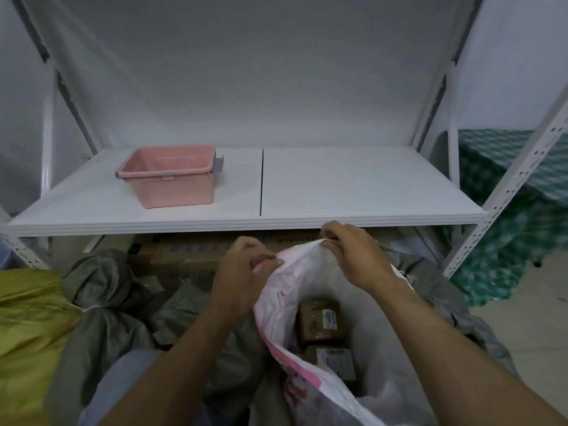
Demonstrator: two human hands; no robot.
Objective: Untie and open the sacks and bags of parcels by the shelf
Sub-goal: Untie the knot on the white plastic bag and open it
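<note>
- Left hand (242, 265) pinches the near-left rim of the white woven sack (310, 272); grip closed on the fabric, fingers bunched.
- Right hand (353, 253) pinches the far rim of the same sack, grip closed on it, lifting the edge just below the front lip of the shelf (338, 192).
- The sack stands on the floor in front of the shelf, mouth already spread wide between the two hands; no tie visible on it.
- Risk: the rim is held only by fingertip pinches. If either slips, the mouth is likely to fold back over the contents.
- Risk: pulling the far rim higher could, in my judgement, tip the sack toward the person and spill parcels, since the load sits low inside.
- Risk: frayed woven edge at the right side may tear further under a sharp tug.
- Contents of the white sack: a brown parcel (321, 322) bearing a white label, and a second labelled parcel (333, 362) just below it; anything deeper is hidden.
- Grey sack (101, 290) to the left remains tied at the neck with white cord; contents not visible.
- Yellow sack (27, 327) at far left; closure cannot be determined.
- Pink bin (172, 176) on the shelf appears empty.
</note>
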